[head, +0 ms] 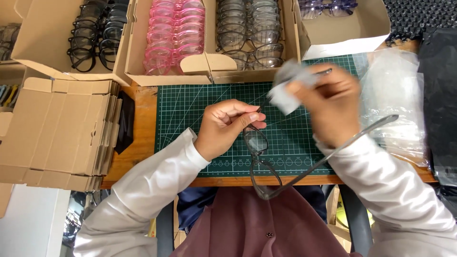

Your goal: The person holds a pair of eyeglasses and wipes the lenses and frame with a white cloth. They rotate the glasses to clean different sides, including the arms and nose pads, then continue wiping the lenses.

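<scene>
My left hand [228, 126] pinches the frame of a pair of grey glasses [261, 164] near one lens, holding them over the green cutting mat [190, 104]. One temple arm sticks out to the right under my right wrist. My right hand [331, 102] is blurred and grips a small grey cloth [288, 85] at the other temple of the glasses, above the mat's right part.
Open cardboard boxes along the back hold black glasses [95, 35], pink glasses [173, 33], grey glasses [250, 31] and purple glasses [328, 7]. A stack of flat cardboard boxes [57, 128] lies left. Clear plastic bags [397, 100] lie right, beside black material [440, 95].
</scene>
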